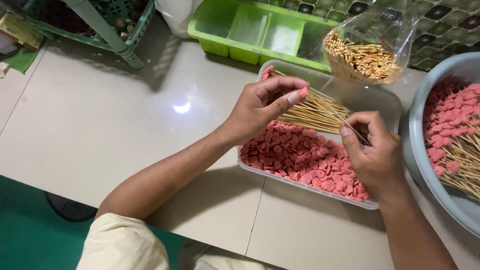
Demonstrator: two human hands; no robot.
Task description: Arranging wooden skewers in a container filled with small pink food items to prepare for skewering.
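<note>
A clear rectangular tray (310,187) lies on the tiled floor, filled with many pink round slices (300,152) and a bundle of thin wooden skewers (320,111) across its far half. My left hand (262,107) hovers over the tray, pinching one pink slice (303,92) between thumb and forefinger. My right hand (372,150) is over the tray's right end, fingers closed on a single skewer (356,132) that points toward the left hand.
A grey basin (417,145) at the right holds skewered pink slices. A clear plastic bag of skewers (362,60) stands behind the tray. A green divided tray (260,32) lies at the back, a green stool leg (107,32) at upper left.
</note>
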